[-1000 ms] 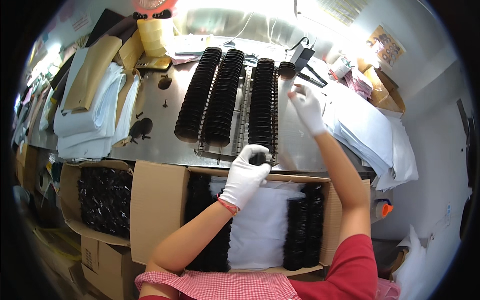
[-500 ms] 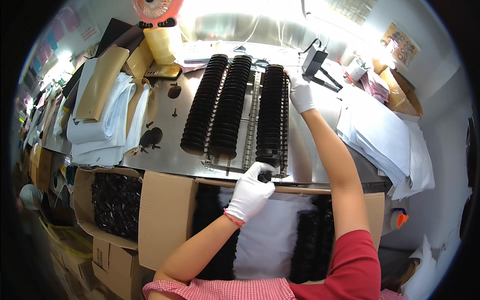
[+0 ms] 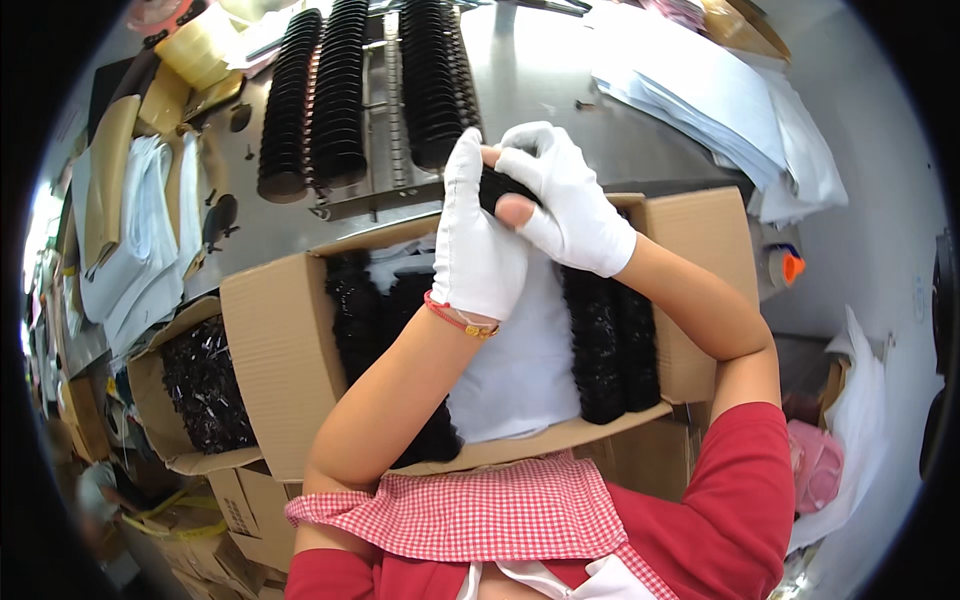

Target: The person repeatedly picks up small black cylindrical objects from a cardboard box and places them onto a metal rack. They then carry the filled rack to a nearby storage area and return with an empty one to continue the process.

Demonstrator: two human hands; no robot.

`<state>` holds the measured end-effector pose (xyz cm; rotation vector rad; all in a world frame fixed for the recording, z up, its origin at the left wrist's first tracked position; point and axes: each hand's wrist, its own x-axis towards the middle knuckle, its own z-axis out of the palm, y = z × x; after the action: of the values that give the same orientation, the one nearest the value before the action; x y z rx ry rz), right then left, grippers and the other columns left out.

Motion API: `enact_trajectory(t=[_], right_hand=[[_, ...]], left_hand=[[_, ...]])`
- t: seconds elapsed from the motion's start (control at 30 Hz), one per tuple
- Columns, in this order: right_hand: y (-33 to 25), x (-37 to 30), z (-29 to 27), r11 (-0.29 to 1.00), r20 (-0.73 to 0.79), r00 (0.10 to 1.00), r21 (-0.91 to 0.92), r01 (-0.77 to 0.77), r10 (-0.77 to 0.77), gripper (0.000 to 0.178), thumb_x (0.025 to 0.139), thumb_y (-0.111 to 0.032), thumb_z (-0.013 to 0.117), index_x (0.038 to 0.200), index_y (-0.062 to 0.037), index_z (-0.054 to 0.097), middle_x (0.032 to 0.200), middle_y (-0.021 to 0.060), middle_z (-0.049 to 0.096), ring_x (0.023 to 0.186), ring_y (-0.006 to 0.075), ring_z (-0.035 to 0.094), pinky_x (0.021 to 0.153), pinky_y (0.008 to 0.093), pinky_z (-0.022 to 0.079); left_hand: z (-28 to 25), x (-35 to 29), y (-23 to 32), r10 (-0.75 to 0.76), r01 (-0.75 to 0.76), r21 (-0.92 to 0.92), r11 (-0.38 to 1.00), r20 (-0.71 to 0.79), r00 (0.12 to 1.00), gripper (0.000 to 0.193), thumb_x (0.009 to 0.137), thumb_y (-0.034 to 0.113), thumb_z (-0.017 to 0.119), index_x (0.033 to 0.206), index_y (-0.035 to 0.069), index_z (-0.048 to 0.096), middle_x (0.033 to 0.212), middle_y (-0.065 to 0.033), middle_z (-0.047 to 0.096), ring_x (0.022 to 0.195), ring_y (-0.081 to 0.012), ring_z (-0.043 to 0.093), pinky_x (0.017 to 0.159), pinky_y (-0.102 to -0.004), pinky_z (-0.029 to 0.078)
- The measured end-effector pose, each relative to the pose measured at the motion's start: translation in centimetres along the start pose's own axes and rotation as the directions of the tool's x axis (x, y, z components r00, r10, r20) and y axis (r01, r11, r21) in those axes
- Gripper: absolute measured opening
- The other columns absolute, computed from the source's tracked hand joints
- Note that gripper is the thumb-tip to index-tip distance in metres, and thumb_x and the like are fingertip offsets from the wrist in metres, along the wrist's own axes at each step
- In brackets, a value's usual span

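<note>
Holding a small ridged black bundle (image 3: 503,188) up near the far edge of an open carton (image 3: 275,370). With the right hand (image 3: 572,205), gloved in white, curling bent fingers and a bare-tipped thumb around the right side of it, closed on it. With the left hand (image 3: 478,240), gloved likewise, laying nearly straight fingers side by side along the left side — cannot see the left thumb, so cannot tell whether gripping or merely supporting. Wearing a red bracelet (image 3: 447,313) on the left wrist. Just beyond, on the steel table (image 3: 530,85), can see three long rows of round black pieces (image 3: 338,110), packed close beside metal rails (image 3: 393,110). Inside the carton, can see white sheeting (image 3: 525,370) lying between shaggy black rolls (image 3: 597,350). To the left, can make out a smaller box (image 3: 150,405) full of glossy black bits (image 3: 210,385) — and to the right, on the table, a pile of white sheets (image 3: 700,95)
</note>
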<state>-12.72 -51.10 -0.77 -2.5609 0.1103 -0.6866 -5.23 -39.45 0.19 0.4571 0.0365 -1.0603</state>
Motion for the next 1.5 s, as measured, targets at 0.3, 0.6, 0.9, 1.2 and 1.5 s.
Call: enact_trajectory(t=[0.3, 0.6, 0.9, 1.2, 1.5], right_hand=[[2.7, -6.9, -4.0, 0.983, 0.244, 0.956, -0.118, -0.139, 0.165, 0.044, 0.085, -0.012, 0.071, 0.126, -0.0015, 0.058, 0.112, 0.0186, 0.065, 0.103, 0.0361, 0.064, 0.092, 0.0394, 0.052], [2.9, -8.0, -2.3, 0.935, 0.402, 0.884, -0.341, -0.096, 0.237, 0.031, 0.086, -0.012, 0.065, 0.115, 0.0002, 0.062, 0.1, 0.0184, 0.068, 0.099, 0.0378, 0.062, 0.09, 0.0438, 0.05], [1.6, -5.9, -5.5, 0.905, 0.334, 0.932, -0.425, 0.019, 0.138, 0.028, 0.085, -0.018, 0.066, 0.11, -0.006, 0.069, 0.108, 0.0107, 0.065, 0.101, 0.0318, 0.061, 0.089, 0.0425, 0.05], [-4.1, 4.2, -0.8, 0.847, 0.231, 0.919, 0.364, -0.387, 0.32, 0.036, 0.099, -0.015, 0.058, 0.132, -0.0024, 0.06, 0.124, 0.0104, 0.067, 0.112, 0.0178, 0.063, 0.099, 0.03, 0.047], [-5.7, 12.1, 12.9, 0.533, 0.224, 0.753, 0.584, -0.613, 0.619, 0.083, 0.08, -0.012, 0.079, 0.148, 0.0054, 0.035, 0.142, 0.0173, 0.05, 0.129, 0.0238, 0.05, 0.107, 0.0327, 0.041]], left_hand=[[-5.1, -1.7, -5.5, -0.282, 0.279, 0.207, 0.938, -0.017, 0.959, 0.063, 0.107, 0.047, 0.034, 0.154, 0.007, 0.029, 0.155, -0.0112, 0.039, 0.148, -0.0236, 0.027, 0.122, -0.0409, 0.013], [-9.7, 0.7, -9.1, -0.042, 0.019, 0.494, 0.869, 0.034, 0.999, 0.054, 0.108, 0.031, 0.042, 0.151, 0.0, 0.034, 0.151, -0.0108, 0.043, 0.138, -0.0202, 0.04, 0.117, -0.0323, 0.029], [-6.2, 0.0, -7.6, -0.164, 0.054, 0.987, 0.148, -0.03, 0.986, 0.074, 0.103, 0.045, 0.042, 0.155, -0.002, 0.02, 0.159, -0.0261, 0.026, 0.147, -0.0408, 0.026, 0.12, -0.0418, 0.025], [-11.3, -2.5, 8.1, 0.426, -0.369, 0.87, -0.328, 0.485, 0.764, 0.031, 0.087, 0.012, 0.07, 0.113, 0.003, 0.055, 0.112, -0.0147, 0.06, 0.109, -0.0315, 0.057, 0.094, -0.0419, 0.045], [-16.8, 0.1, 16.7, 0.526, 0.004, 0.979, -0.204, 0.106, 0.844, 0.043, 0.092, 0.039, 0.061, 0.122, 0.008, 0.061, 0.1, -0.0241, 0.071, 0.097, -0.0403, 0.067, 0.089, -0.0476, 0.051]])
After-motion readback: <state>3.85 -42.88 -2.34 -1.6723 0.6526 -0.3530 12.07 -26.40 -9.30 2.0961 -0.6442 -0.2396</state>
